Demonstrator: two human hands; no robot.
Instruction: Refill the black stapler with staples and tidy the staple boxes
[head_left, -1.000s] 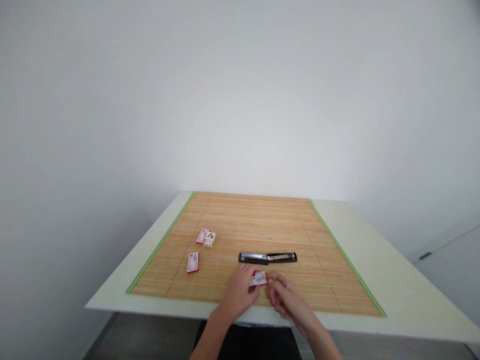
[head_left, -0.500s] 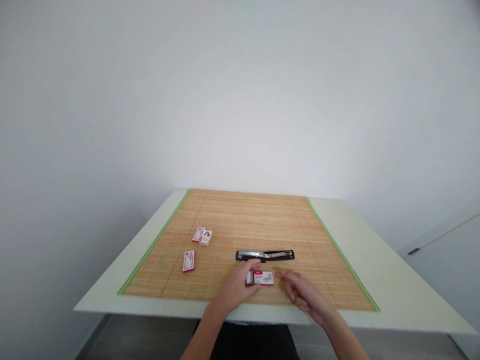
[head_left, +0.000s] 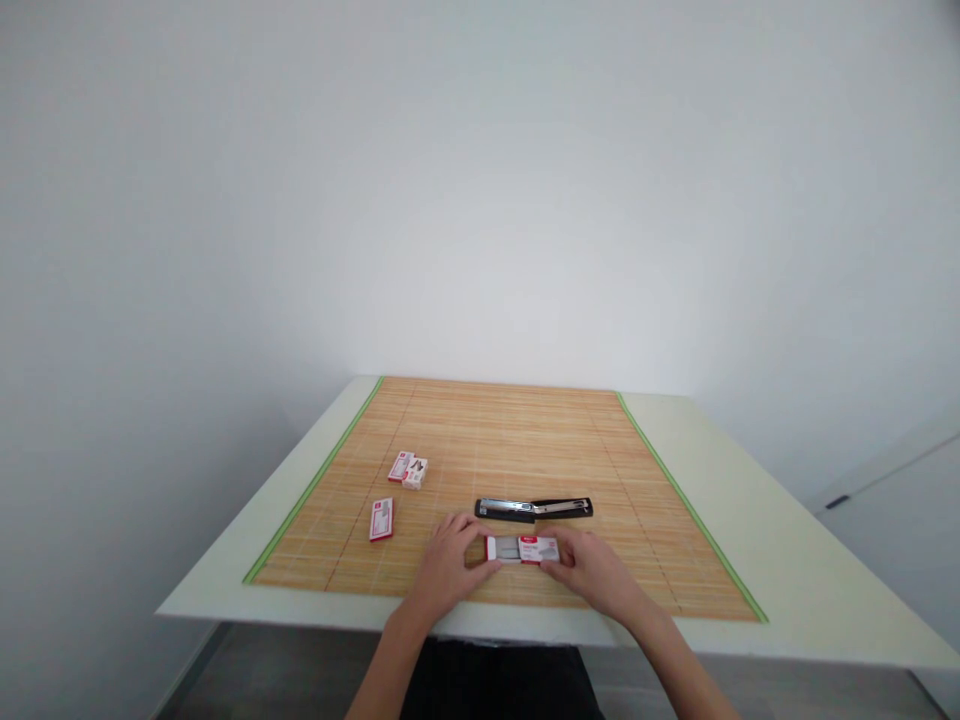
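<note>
A red-and-white staple box (head_left: 538,549) lies on the bamboo mat close to me, its inner tray (head_left: 508,548) drawn out to the left. Grey staples show in the tray. My left hand (head_left: 450,562) pinches the tray's left end between thumb and fingers. At the other end, my right hand (head_left: 589,568) grips the printed sleeve. Just beyond the box rests an opened stapler (head_left: 534,509), black with a bare metal magazine.
To the left lie a red-and-white box (head_left: 381,519), and farther back a similar box (head_left: 400,465) touching a small white box (head_left: 415,473). The bamboo mat (head_left: 517,430) with green edges covers much of the white table (head_left: 697,460). A wall stands behind.
My right hand has moved left and taken hold of the box's sleeve. My left hand has shifted to the tray's end, and the tray now sticks out farther.
</note>
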